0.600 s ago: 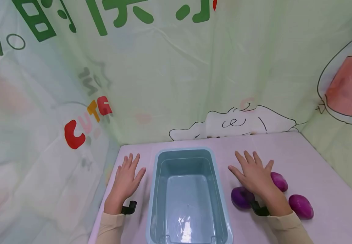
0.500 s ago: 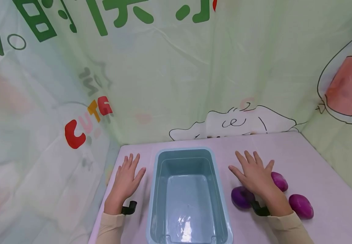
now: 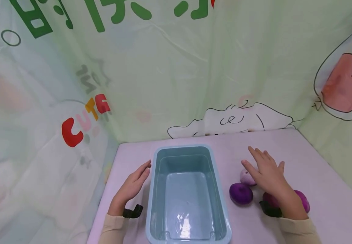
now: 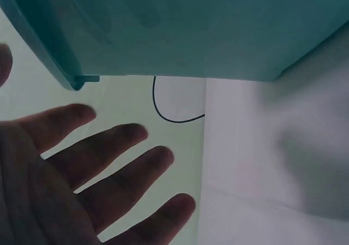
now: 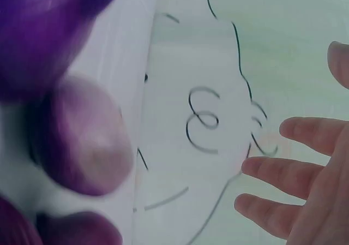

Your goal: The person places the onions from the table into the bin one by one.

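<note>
My left hand (image 3: 132, 185) hovers beside the left wall of a light blue plastic basin (image 3: 151, 189), fingers straight and holding nothing. In the left wrist view its spread fingers (image 4: 122, 187) are below the blue-green basin wall (image 4: 191, 32), apart from it. Over several purple onions, my right hand (image 3: 269, 176) is held flat with fingers extended. A dark purple onion (image 3: 241, 194) and a paler one (image 3: 247, 177) lie left of it. Two magenta onions (image 3: 302, 200) are partly hidden by the wrist. The right wrist view shows a pale-sided onion (image 5: 90, 138) apart from the fingers (image 5: 283, 171).
The basin's inner floor (image 3: 188, 200) is bare. Beneath everything is a pale pink tabletop (image 3: 325, 169). A printed curtain (image 3: 163, 84) hangs behind the table and along both sides. Black straps (image 3: 133, 211) with mounts sit at both wrists.
My left hand has turned and shifted right toward the basin. The right hand has moved right and tilted, uncovering the pale onion. The head view has shifted slightly.
</note>
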`<state>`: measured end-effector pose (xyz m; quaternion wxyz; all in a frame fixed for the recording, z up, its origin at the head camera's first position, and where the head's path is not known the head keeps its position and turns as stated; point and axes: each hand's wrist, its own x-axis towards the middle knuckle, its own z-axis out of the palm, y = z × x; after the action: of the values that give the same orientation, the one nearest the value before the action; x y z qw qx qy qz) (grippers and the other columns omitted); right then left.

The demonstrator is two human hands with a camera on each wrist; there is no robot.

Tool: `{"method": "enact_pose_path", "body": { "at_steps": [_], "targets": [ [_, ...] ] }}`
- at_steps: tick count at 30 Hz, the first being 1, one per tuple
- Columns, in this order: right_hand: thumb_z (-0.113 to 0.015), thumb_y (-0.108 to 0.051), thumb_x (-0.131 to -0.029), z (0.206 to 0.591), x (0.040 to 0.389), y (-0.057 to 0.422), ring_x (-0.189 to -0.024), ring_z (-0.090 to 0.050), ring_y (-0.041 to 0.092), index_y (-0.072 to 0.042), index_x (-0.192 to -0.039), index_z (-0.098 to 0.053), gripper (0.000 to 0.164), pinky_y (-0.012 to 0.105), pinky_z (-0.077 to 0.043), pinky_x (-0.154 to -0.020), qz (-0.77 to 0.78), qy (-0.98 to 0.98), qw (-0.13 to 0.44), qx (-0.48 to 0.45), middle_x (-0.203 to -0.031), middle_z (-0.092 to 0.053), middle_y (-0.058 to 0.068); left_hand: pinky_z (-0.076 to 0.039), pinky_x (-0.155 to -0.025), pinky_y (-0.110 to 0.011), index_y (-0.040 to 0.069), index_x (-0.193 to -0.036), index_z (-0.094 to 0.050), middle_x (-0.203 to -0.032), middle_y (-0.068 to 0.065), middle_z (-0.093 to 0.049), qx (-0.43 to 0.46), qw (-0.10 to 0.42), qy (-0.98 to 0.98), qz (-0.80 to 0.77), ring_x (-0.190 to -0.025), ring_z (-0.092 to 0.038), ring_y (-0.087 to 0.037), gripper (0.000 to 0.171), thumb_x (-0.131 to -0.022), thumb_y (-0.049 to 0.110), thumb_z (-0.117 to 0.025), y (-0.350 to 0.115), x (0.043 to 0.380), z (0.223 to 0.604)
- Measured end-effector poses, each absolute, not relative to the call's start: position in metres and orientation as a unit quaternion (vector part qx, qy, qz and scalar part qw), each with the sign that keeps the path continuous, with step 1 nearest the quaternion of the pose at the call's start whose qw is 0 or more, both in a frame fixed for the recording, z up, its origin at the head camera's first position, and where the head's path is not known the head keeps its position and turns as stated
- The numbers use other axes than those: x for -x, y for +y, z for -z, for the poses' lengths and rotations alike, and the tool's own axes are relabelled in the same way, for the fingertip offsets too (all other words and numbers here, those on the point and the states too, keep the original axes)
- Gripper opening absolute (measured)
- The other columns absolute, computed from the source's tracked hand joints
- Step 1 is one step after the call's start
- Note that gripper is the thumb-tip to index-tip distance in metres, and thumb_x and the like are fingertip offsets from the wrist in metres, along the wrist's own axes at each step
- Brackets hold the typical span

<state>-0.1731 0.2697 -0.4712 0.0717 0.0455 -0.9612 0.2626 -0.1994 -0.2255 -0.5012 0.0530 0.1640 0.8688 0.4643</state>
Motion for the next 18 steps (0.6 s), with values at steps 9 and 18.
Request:
{"method": "enact_pose_path", "body": {
  "at_steps": [9, 18],
  "targets": [
    [-0.038, -0.055, -0.109, 0.479, 0.149, 0.317, -0.143, -0.012, 0.066, -0.001, -0.163, -0.022, 0.078, 0.090, 0.012, -0.092, -0.255, -0.964, 0.066, 0.024, -0.156, -0.024, 0.042, -0.035, -0.113, -0.061, 0.020, -0.162, -0.039, -0.160, 0.000, -0.043, -0.201, 0.106, 0.848, -0.478, -0.146, -0.040, -0.028, 0.057, -0.111, 0.044, -0.046, -0.225, 0.194, 0.508],
    [-0.037, -0.059, -0.108, 0.500, 0.114, 0.350, -0.136, -0.014, 0.072, 0.006, -0.160, -0.019, 0.085, 0.094, 0.005, -0.088, -0.237, -0.968, 0.017, 0.082, -0.151, -0.023, 0.048, -0.045, -0.107, -0.055, 0.018, -0.165, -0.030, -0.160, -0.005, -0.043, -0.242, 0.129, 0.821, -0.501, -0.137, -0.050, -0.026, 0.058, -0.112, 0.032, -0.049, -0.221, 0.189, 0.504]
  ]
}}
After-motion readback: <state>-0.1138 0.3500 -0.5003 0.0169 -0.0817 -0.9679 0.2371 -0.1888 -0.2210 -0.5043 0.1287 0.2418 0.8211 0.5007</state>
